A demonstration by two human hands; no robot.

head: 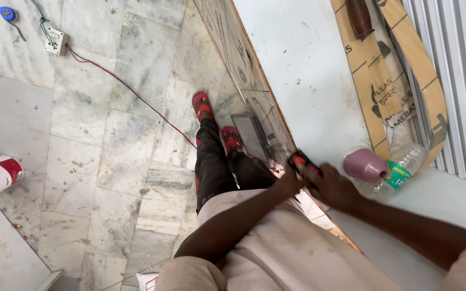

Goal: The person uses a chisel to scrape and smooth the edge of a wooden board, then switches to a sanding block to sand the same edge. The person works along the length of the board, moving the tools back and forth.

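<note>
Your right hand was clenched around a red-and-black tool at the edge of the white worktop; your left hand met it, grip unclear. At three o'clock lay a plastic bottle with a mauve cup. No finished work showed.

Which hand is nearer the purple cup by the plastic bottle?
Right. The right hand sits just beside the purple cup, gripping a red-and-black tool. The left hand is on the tool's far side, farther from the cup.

Green-labelled clear bottle on worktop
</note>
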